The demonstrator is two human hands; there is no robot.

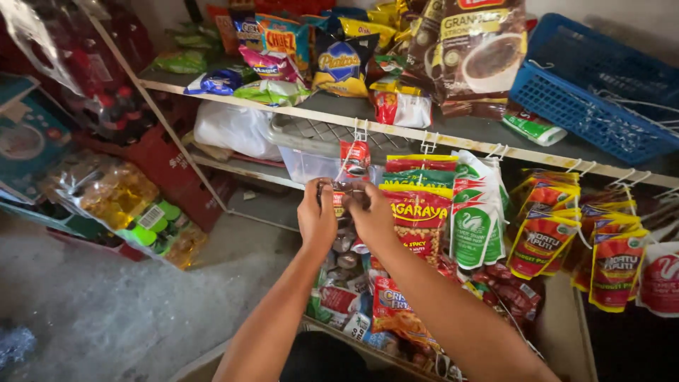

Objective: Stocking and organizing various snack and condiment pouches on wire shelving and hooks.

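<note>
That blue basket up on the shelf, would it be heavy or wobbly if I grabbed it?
Probably light: the blue basket is mesh plastic, mostly holes. It may wobble or slide, since it sits tilted on the shelf. It probably keeps its shape, as its rim looks straight.

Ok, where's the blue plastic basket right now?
In the head view, the blue plastic basket sits tilted on the top shelf at the upper right, just right of the brown coffee packs.

A strip of small sachets (344,240) hangs upright below the shelf edge; its top is pinched. The sachets look dark and shiny.
</note>
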